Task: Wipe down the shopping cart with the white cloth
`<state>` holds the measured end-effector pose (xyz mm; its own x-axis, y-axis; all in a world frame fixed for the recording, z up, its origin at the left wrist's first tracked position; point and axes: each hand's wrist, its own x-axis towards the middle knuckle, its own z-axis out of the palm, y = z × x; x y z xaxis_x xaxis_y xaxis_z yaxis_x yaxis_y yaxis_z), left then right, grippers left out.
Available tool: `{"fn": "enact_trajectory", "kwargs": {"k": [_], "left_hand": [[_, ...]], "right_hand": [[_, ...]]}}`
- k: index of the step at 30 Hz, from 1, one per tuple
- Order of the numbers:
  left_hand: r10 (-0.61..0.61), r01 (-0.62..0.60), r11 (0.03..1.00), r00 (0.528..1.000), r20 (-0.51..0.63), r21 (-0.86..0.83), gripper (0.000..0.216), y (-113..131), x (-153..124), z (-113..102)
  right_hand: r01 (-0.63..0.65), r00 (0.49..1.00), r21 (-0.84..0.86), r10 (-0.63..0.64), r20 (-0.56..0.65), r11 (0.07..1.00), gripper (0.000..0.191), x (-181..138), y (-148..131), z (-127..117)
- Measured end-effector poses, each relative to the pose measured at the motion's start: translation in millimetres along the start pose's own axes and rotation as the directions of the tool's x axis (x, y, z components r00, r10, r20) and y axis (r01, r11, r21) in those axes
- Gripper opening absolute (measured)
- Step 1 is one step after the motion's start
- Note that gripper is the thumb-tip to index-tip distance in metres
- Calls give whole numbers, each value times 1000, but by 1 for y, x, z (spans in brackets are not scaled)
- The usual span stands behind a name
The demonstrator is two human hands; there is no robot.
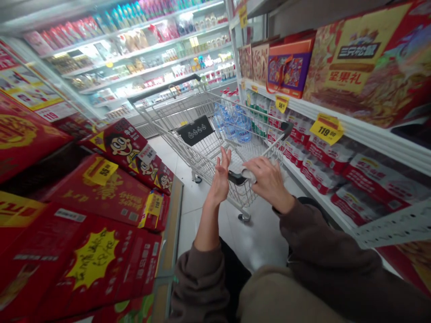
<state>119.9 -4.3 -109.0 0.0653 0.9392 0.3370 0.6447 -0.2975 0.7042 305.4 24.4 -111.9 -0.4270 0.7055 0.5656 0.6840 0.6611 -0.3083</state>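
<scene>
A metal wire shopping cart (215,103) stands in front of me, one black corner bumper (236,178) between my hands. My left hand (220,177) is raised just left of that bumper, palm turned inward and fingers stretched out, holding nothing. On the other side, the fingers of my right hand (269,179) are curled around a small whitish-grey thing (248,175) right beside the bumper. What this thing is cannot be made out. Inside the cart, a black panel (195,130) with a row of round white faces shows.
Red gift boxes (111,197) with yellow price tags are stacked close on the left. A shelf on the right holds gift boxes (357,67) above packs of bottles (370,179). Large water bottles (240,125) stand beyond the cart, before a lit refrigerated shelf (134,58).
</scene>
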Motion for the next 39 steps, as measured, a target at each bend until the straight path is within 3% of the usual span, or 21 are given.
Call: {"fn": "enact_trajectory", "kwargs": {"k": [3, 8, 11, 14, 16, 22, 25, 28, 31, 35, 39], "left_hand": [[-20, 20, 1000, 1000, -3, 9, 91, 3, 1, 2], [22, -22, 1000, 1000, -18, -15, 92, 3, 1, 3], [16, -15, 1000, 999, -40, 16, 94, 2, 0, 1], [7, -5, 999, 999, -53, 39, 95, 4, 0, 1], [24, -22, 999, 998, -56, 27, 95, 5, 0, 3], [44, -42, 999, 996, -84, 23, 100, 1, -4, 1], [23, -21, 1000, 996, -83, 18, 101, 0, -7, -1], [14, -13, 1000, 997, -82, 14, 101, 2, -7, 0], [28, -26, 1000, 994, -102, 17, 102, 2, -6, 2], [42, -38, 998, 994, -99, 42, 105, -3, -7, 0], [49, -42, 996, 995, -91, 75, 108, -7, -8, -3]], "right_hand": [[-88, 996, -37, 88, 2, 995, 44, 5, -6, -2], [21, 999, -20, -21, -36, 1000, 63, -22, -38, 18], [17, 997, 23, -15, -82, 1000, 67, -24, -18, 26], [-121, 986, 41, 125, -114, 992, 61, -9, 12, 25], [-186, 973, 41, 190, -133, 982, 60, -3, 17, 24], [-106, 983, 59, 114, -143, 993, 77, -24, 1, 33], [-75, 985, 95, 88, -149, 993, 73, -18, 28, 35], [-171, 949, 125, 198, -244, 977, 66, -2, 52, 40], [-217, 912, 159, 258, -318, 963, 70, -5, 38, 51], [-150, 925, 194, 207, -318, 969, 80, -34, 5, 74], [-139, 934, 270, 216, -283, 953, 77, -48, 15, 92]]}}
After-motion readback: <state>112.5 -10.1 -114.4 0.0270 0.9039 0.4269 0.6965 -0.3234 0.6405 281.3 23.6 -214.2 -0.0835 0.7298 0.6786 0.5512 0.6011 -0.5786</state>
